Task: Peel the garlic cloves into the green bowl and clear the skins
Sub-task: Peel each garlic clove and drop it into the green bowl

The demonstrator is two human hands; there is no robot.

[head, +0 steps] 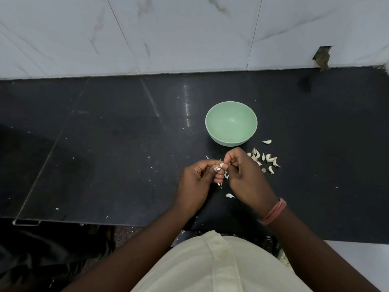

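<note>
Head view looks down on a dark, glossy desk (105, 144) backed by a white marbled wall (189, 32). Small white flecks of skin dot its left and middle part. Near the front edge, the left hand (194, 182) curls its fingers around a garlic clove (221, 165), with a strip of loose skin (220, 185) hanging below the fingers. Just beside it, touching at the clove, the right hand (245, 178) pinches the clove's top between thumb and forefinger. A torn skin piece (229, 195) lies on the desk between the two wrists. Behind the hands stands the green bowl (231, 123), upright, nothing visible inside it. To the right of the hands lies a cluster of unpeeled cloves (266, 160), and one single clove (267, 141) rests apart, near the bowl's right side. A pink band (273, 211) circles the right wrist.
</note>
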